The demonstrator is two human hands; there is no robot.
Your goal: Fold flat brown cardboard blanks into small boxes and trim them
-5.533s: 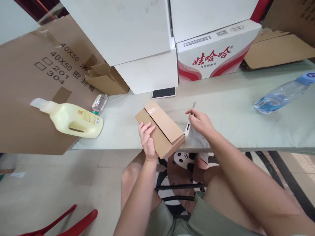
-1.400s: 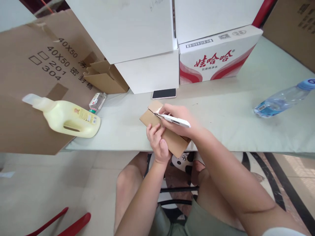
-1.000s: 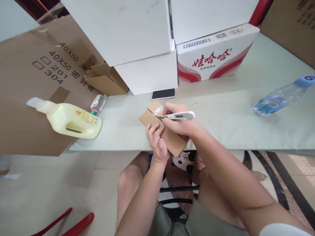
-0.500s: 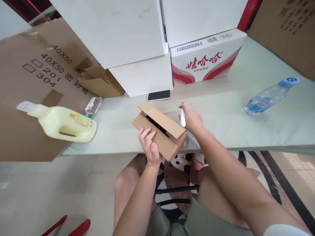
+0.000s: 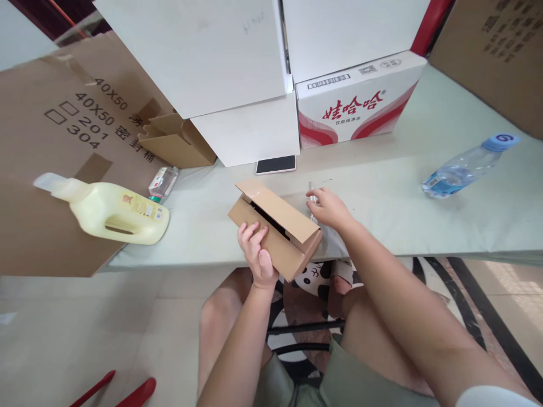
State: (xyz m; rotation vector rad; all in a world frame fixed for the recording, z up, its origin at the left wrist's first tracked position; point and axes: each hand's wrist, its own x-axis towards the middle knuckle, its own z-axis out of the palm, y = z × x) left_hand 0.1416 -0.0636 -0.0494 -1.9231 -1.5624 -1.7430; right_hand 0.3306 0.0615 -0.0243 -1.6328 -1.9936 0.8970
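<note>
My left hand [image 5: 257, 251] is closed around the lower side of a small brown cardboard box [image 5: 292, 257], which it holds tilted at the table's front edge. The box's long top flap stands partly lifted, with a dark gap under it. To the right of the box, my right hand [image 5: 328, 208] is low over the table, its fingers loosely apart. Under its fingertips lies a slim white tool [image 5: 313, 199] with a thin tip, perhaps a box cutter; the fingers partly cover it.
Behind the hands lies a phone [image 5: 275, 164] before stacked white boxes [image 5: 258, 133] and a red-and-white carton [image 5: 360, 113]. At left are a yellow detergent jug [image 5: 127, 217], a small clear bottle [image 5: 163, 182] and an open carton [image 5: 178, 148]. A water bottle [image 5: 462, 169] lies at right.
My right hand has loosened its grip on the white tool, which now shows on the table beneath the fingers. My left hand and the box have hardly moved.
</note>
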